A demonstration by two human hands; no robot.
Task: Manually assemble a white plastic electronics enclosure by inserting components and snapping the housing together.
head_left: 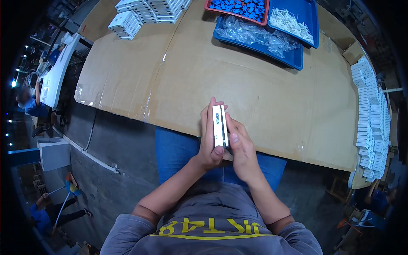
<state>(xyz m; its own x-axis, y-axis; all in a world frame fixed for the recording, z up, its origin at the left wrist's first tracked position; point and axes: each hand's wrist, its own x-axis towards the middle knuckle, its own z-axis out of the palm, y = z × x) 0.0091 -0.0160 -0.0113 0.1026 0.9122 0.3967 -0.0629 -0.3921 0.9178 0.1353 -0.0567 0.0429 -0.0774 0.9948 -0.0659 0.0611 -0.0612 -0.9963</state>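
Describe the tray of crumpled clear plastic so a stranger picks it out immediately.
Find the big cardboard-topped table, then look to its far side, right of centre. Among the trays grouped there, it is the blue tray nearest the viewer. Crumpled clear plastic sets it apart: the red tray holds blue pieces, the other blue tray white pieces.

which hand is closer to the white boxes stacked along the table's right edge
Right. The right hand flanks the small white box on the side nearer the stacked white boxes; the left hand, on that box's left side, is farther away.
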